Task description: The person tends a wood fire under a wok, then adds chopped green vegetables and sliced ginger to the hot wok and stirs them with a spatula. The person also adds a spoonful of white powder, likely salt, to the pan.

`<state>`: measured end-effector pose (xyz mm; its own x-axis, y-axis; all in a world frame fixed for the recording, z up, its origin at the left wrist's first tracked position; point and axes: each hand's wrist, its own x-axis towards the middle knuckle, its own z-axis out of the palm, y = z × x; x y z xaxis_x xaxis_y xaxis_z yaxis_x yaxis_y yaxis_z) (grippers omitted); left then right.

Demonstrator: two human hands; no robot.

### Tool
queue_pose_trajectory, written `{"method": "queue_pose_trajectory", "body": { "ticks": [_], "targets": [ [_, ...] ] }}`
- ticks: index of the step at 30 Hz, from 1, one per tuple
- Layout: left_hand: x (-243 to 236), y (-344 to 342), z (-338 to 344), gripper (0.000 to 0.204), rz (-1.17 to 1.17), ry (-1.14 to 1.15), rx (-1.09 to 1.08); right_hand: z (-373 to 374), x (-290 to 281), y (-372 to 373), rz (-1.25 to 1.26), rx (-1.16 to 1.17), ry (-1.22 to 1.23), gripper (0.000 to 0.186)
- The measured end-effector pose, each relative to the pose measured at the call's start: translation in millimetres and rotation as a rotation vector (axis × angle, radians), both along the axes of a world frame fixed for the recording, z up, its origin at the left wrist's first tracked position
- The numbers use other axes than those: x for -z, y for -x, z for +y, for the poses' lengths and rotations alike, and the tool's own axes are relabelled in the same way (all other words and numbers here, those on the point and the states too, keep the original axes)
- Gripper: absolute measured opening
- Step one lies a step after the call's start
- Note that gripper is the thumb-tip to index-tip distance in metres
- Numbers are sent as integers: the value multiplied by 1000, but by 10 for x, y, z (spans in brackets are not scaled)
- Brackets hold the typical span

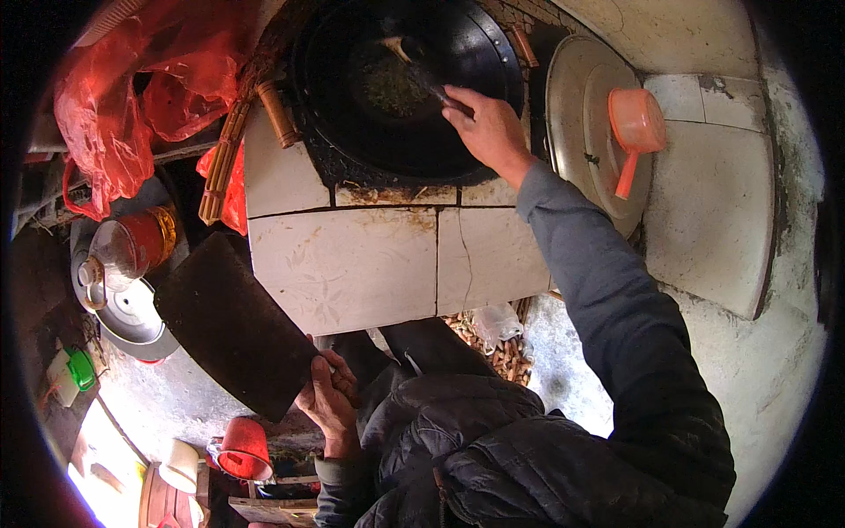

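My right hand (484, 128) reaches over a big black wok (343, 132) set in a tiled stove. Its fingers are closed round the dark handle of a spatula (414, 57), whose pale end lies inside the wok. Chopped green bits (392, 92) sit at the bottom of the wok. Down by the front of the stove, my left hand (330, 396) is closed on one end of a cleaver (233, 326). The broad dark blade points up and to the left, held in the air apart from the stove; its handle is mostly hidden by my fingers.
Right of the wok lies a large metal lid (576, 114) with an orange dipper (635, 123) on it. Red plastic bags (106, 123), bamboo sticks (222, 167) and an oil bottle (128, 251) are at left. A red bucket (244, 449) stands low at left.
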<state>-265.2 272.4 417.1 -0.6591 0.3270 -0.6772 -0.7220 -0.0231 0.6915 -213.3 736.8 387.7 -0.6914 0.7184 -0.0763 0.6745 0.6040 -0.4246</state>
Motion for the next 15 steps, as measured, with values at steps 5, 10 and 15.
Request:
{"method": "queue_pose_trajectory", "body": {
  "ticks": [5,10,15],
  "targets": [
    [-68,42,44,49,-55,76,-36,-15,-412,-165,-129,-77,-33,38],
    [-70,98,79,50,23,25,20,89,-332,-106,-36,-48,46,39],
    [-28,73,95,52,39,40,25,208,-236,-181,-6,-141,93,38]
  ]
}}
